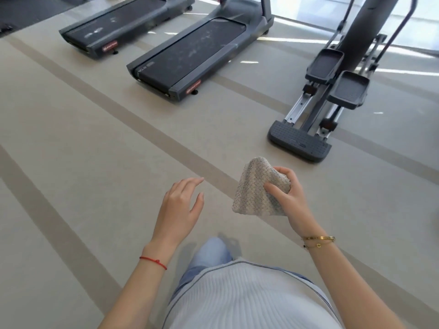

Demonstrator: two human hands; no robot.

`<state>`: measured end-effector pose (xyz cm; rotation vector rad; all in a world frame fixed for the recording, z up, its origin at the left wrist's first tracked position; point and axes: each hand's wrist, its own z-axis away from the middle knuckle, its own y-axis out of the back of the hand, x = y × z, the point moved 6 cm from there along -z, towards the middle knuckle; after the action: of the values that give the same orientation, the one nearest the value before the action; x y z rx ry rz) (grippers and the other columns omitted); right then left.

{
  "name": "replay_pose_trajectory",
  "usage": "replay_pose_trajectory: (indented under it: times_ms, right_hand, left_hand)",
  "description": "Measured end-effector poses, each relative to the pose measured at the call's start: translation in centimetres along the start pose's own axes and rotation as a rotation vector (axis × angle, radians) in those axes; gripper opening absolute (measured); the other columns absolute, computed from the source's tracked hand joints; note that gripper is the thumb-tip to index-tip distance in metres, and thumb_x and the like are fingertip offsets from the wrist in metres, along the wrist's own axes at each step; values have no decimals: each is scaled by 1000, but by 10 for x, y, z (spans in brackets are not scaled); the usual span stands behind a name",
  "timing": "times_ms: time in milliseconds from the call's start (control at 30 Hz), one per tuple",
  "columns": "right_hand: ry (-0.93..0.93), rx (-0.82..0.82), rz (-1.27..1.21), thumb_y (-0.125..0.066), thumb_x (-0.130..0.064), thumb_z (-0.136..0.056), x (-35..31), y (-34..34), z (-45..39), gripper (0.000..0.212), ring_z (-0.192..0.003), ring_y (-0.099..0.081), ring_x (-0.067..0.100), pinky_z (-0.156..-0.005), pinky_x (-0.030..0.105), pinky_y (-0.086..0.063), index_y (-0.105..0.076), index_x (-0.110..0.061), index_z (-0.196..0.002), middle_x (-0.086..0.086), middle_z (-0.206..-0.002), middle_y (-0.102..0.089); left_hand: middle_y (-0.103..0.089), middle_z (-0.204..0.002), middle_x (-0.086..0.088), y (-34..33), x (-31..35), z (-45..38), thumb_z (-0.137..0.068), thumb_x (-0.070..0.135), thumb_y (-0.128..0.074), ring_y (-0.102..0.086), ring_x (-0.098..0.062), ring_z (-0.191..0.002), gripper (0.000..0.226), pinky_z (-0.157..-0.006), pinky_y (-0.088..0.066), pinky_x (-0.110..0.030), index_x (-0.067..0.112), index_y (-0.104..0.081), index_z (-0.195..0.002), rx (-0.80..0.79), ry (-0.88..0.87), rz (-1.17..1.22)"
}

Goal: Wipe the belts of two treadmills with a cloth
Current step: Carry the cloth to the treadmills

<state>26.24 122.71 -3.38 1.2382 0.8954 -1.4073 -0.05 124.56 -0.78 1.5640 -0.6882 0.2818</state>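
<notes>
Two grey treadmills stand on the floor ahead of me. The nearer treadmill's black belt (192, 53) shows pale smudges, and the farther treadmill's belt (114, 22) lies up and to the left with similar marks. My right hand (288, 198) grips a bunched beige woven cloth (255, 186) in mid-air, well short of both machines. My left hand (181, 203) hovers beside it, fingers spread, holding nothing. A gap separates it from the cloth.
An elliptical trainer (332, 91) with two pedals and a ribbed rear step stands to the right of the nearer treadmill. The beige floor (83, 138) has darker stripes running diagonally. A dark mat (23, 13) lies at the far left.
</notes>
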Motion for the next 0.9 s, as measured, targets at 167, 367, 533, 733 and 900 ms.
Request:
replay_pose_trajectory:
  times_ms: [167,367,533,733,900]
  right_hand:
    - [-24,-47,-2,-68,-13,-90,-12,-32,-109,30,-94,-63,20,-78,38,-54,-58,-31,-112,8,-111,-65]
    - [-29,-82,-11,-68,-15,-90,-33,-89,-257,29,-94,-65,19,-74,30,-55,-58,-30,-114,8,-112,-65]
    - [-17,-83,-34,-69,-16,-90,-77,-141,-383,29,-95,-66,23,-78,38,-55,-59,-32,-112,7,-111,-66]
    - [-24,-64,-43,-69,-15,-90,-119,-181,-501,30,-92,-63,22,-81,43,-53,-58,-25,-116,13,-111,-66]
    - [-56,-57,-34,-68,-15,-91,-125,-199,-589,29,-92,-61,19,-73,31,-51,-57,-26,-116,8,-111,-64]
  left_hand:
    - [-62,-129,0,-5,-34,-95,-98,16,-57,-54,-19,-122,35,-105,-43,-39,14,-59,-132,13,44,4]
    - [-62,-129,-1,7,-98,-230,-97,15,-57,-54,-19,-122,36,-105,-44,-40,13,-59,-133,29,90,1]
    - [-63,-126,1,38,-147,-352,-97,15,-58,-56,-18,-118,35,-103,-45,-41,14,-60,-131,71,107,-12]
    - [-63,-127,-2,58,-193,-474,-97,16,-57,-55,-21,-121,34,-104,-44,-39,13,-60,-131,33,133,-49]
    - [-63,-127,-2,54,-224,-559,-97,16,-58,-55,-20,-120,34,-103,-44,-36,14,-61,-131,11,158,-47]
